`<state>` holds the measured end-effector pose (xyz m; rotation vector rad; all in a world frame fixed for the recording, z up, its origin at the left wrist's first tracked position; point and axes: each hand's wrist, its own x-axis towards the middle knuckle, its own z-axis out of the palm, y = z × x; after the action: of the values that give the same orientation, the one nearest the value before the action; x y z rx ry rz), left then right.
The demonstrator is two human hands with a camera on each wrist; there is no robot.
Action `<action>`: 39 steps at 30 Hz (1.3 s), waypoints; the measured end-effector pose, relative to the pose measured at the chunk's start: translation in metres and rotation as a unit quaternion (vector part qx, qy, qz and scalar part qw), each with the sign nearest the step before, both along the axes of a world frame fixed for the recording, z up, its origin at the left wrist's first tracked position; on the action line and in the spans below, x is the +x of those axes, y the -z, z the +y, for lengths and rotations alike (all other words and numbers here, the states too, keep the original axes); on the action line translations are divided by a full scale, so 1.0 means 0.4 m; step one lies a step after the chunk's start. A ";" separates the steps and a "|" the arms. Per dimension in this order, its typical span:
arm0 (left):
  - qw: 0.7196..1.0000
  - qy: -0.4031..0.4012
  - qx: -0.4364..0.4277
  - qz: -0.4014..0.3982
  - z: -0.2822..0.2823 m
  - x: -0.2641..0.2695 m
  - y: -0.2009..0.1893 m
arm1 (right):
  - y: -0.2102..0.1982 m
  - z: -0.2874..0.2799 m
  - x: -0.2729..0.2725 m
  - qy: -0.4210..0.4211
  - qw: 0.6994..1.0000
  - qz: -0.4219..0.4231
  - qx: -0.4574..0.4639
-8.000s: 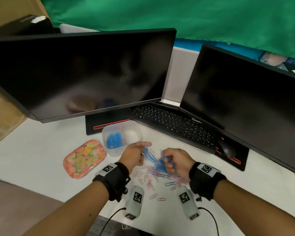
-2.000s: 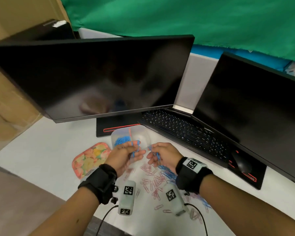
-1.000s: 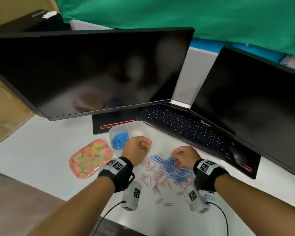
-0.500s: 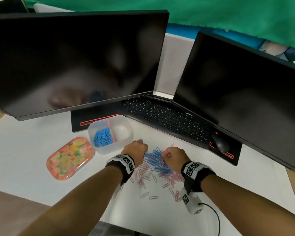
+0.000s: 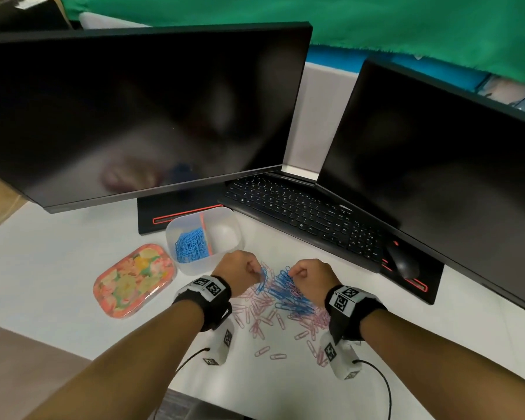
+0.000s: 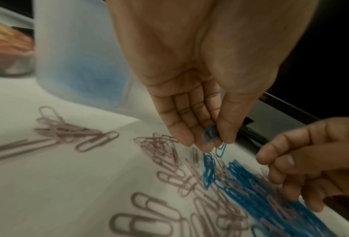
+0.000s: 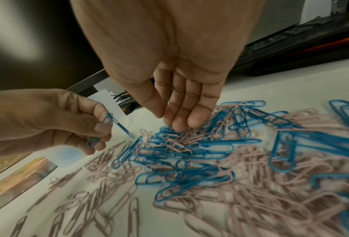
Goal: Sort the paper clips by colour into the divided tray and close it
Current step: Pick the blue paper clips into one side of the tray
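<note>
A clear divided tray [image 5: 176, 234] stands on the white desk; its left compartment holds blue paper clips [image 5: 191, 247] and its right compartment [image 5: 225, 234] looks bare. Its floral lid [image 5: 134, 280] lies to the left. A mixed pile of blue clips [image 5: 288, 292] and pink clips [image 5: 261, 316] is spread in front. My left hand [image 6: 214, 141] hovers at the pile's left edge and pinches a few blue clips [image 6: 209, 135]. Fingertips of my right hand [image 7: 169, 120] rest on the blue clips [image 7: 189, 144] in the middle of the pile; I see no clip held.
A black keyboard [image 5: 300, 213] and mouse [image 5: 402, 262] lie just behind the pile. Two dark monitors [image 5: 134, 116] [image 5: 437, 177] overhang the back of the desk. The desk's front edge runs under my forearms.
Both hands have come back from the tray to the pile. The left hand now pinches blue clips; the right hand's fingers have come down onto the pile.
</note>
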<state>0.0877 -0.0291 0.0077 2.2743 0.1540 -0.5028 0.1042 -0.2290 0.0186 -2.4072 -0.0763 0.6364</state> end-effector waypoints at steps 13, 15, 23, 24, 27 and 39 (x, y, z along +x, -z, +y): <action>0.978 -0.138 -0.151 -0.030 0.060 -0.068 -0.017 | 0.027 0.123 0.009 -0.251 0.956 -0.086 -0.121; 0.977 -0.166 -0.134 -0.024 0.061 -0.073 -0.015 | 0.034 0.130 0.010 -0.277 0.946 -0.097 -0.139; 0.996 -0.084 0.030 0.005 0.017 -0.042 -0.001 | 0.027 0.135 0.009 -0.304 0.931 -0.122 -0.161; 0.996 -0.060 0.059 0.001 0.011 -0.033 0.001 | 0.027 0.133 0.007 -0.306 0.930 -0.122 -0.160; 0.986 0.014 0.164 -0.015 -0.007 -0.005 0.010 | 0.033 0.126 0.005 -0.310 0.933 -0.107 -0.149; 0.969 0.035 0.240 0.040 -0.039 0.021 0.034 | 0.022 0.137 0.006 -0.295 0.942 -0.014 -0.159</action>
<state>0.0962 -0.0447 -0.0058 2.7398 0.2604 -0.6485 0.1066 -0.1741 0.0100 -2.7115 -0.7871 0.9367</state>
